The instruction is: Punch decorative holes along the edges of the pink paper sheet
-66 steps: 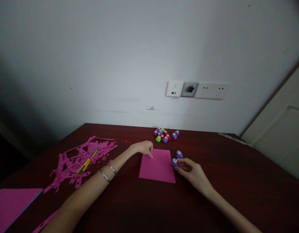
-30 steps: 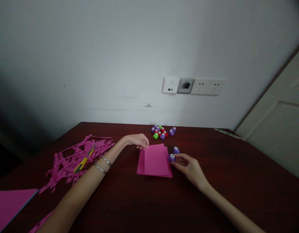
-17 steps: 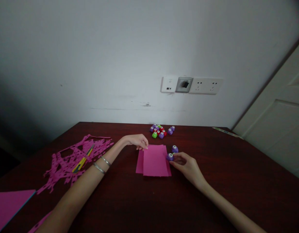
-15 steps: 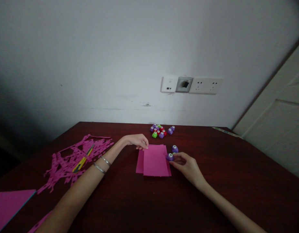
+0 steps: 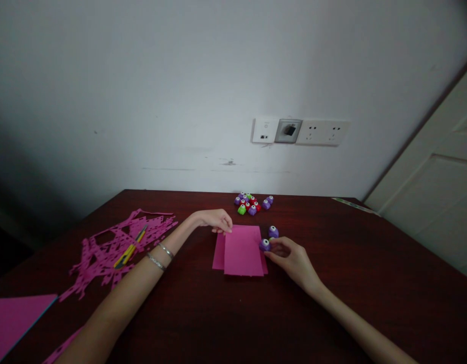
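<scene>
Two overlapping pink sheets lie mid-table, the upper pink sheet (image 5: 243,253) partly covering the lower pink sheet (image 5: 219,255). My left hand (image 5: 217,221) is closed at the top left corner of the upper sheet, pinching it between thumb and fingers. At the right edge of the sheets, my right hand (image 5: 292,258) pinches a small purple toy with a single white eye (image 5: 265,245). Just behind it sits another purple one-eyed toy (image 5: 273,232), with a bit of green showing beneath, mostly hidden by my fingers.
Behind the sheets stands a cluster of purple, red and green one-eyed toys (image 5: 252,209). To the left, a yellow utility knife (image 5: 130,250) rests on cut pink scraps (image 5: 93,263). A larger pink sheet (image 5: 17,323) lies front left. A thin strip (image 5: 355,206) lies back right.
Both hands keep their places and grips. Only a very slight shift of the whole view shows.
</scene>
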The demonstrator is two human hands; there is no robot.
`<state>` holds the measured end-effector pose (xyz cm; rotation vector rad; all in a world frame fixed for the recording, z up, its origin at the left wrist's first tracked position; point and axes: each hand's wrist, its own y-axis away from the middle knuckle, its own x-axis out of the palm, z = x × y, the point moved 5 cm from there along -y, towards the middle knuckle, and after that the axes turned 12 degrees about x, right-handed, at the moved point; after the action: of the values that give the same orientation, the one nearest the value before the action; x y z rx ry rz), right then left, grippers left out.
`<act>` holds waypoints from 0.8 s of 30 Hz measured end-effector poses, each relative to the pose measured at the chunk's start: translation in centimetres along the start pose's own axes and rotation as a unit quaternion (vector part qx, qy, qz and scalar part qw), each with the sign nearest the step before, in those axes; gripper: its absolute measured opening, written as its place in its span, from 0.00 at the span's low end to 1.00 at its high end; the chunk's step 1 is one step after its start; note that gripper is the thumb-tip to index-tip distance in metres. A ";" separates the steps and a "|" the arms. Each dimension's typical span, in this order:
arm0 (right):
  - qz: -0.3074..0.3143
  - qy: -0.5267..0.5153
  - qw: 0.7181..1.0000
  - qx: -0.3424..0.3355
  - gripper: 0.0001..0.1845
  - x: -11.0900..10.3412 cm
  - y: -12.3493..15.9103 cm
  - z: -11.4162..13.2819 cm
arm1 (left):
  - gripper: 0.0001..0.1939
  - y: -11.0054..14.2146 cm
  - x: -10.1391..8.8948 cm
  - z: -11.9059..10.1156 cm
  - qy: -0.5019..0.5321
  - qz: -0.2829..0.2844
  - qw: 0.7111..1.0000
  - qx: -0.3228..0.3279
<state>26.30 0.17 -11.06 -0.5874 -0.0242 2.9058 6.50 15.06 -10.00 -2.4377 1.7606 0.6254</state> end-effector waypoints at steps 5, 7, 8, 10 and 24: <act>-0.002 0.003 1.000 -0.003 0.15 -0.1 -0.1 -0.1 | 0.13 0.0 0.0 0.0 0.002 0.004 1.000 0.004; -0.002 0.002 1.000 -0.002 0.15 -0.1 -0.1 -0.2 | 0.13 0.0 0.0 0.1 0.002 0.006 1.000 0.006; -0.002 0.001 1.000 -0.002 0.15 -0.1 -0.1 -0.3 | 0.12 0.0 0.0 0.1 0.002 0.005 1.000 0.005; -0.004 0.002 1.000 -0.003 0.15 -0.1 -0.1 -0.3 | 0.12 -0.1 0.0 0.2 0.003 0.002 1.000 0.003; -0.010 0.034 0.999 -0.036 0.12 0.0 0.1 -0.1 | 0.12 -0.1 -0.2 0.4 0.029 -0.026 0.999 0.000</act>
<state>26.31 0.11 -11.15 -0.6931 -0.1260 2.8744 6.46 15.39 -10.30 -2.5171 1.7120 0.5538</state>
